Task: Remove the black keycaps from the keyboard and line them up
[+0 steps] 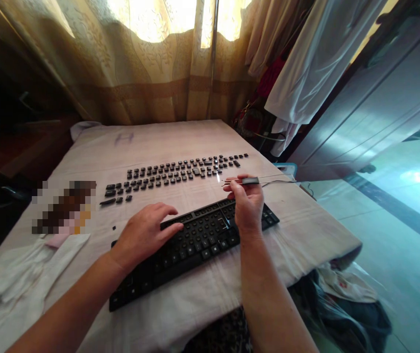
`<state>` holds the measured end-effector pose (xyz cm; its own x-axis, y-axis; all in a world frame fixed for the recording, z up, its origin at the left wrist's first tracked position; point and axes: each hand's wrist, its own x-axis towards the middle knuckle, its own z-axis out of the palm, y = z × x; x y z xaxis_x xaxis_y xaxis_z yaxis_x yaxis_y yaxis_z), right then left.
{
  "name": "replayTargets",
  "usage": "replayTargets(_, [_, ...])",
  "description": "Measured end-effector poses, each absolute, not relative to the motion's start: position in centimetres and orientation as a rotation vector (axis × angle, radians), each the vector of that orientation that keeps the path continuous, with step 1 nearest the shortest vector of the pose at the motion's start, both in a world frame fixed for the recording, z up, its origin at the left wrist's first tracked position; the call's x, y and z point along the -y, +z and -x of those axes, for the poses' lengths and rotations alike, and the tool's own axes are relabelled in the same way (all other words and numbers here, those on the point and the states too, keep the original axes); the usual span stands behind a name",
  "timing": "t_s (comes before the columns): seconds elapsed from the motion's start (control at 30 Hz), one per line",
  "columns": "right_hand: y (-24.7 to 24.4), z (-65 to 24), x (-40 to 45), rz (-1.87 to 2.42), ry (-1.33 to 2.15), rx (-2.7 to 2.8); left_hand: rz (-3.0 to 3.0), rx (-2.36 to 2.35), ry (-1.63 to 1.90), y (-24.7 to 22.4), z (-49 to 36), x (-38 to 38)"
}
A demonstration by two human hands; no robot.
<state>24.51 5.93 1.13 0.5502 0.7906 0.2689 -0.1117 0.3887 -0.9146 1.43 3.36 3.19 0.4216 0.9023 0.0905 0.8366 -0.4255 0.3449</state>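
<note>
A black keyboard (191, 240) lies at a slant on the cloth-covered table, many of its key places without caps. Over its left part is my left hand (145, 230), thumb and fingers apart, holding nothing, near the back edge. My right hand (248, 201) is above the keyboard's right part, its fingers closed round a thin wire tool with a dark handle (250, 181); the wire tips point left. Behind the keyboard, loose black keycaps (165, 174) lie in several slanted rows. One small black piece (114, 227) rests apart, left of my left hand.
The pale cloth (180, 139) covers the table. White fabric (40, 269) and a blurred-out object (64, 208) lie on the left. A dark cable (279, 183) crosses the right side. Curtains (139, 73) hang behind, and a bag (342, 304) stands below the right edge.
</note>
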Motion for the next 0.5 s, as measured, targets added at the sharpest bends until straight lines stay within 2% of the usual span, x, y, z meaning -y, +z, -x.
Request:
replayTargets(0.13, [0.7, -23.2, -5.6, 1.014, 0.735, 0.954, -2.299, -1.747, 0.528, 1.6, 5.8, -2.0])
replayTargets(0.23, [0.1, -23.1, -5.4, 1.040, 0.663, 1.064, -2.168, -1.912, 0.597, 0.2, 9.5, -0.5])
replayTargets(0.37, [-1.3, -26.1, -5.1, 1.175, 0.417, 1.005, -2.087, -1.968, 0.606, -0.9, 11.0, 1.2])
replayTargets(0.5, [-2.2, -30.4, -5.0, 1.325, 0.511, 0.863, -2.027, -1.961, 0.544, -0.8, 10.5, 1.6])
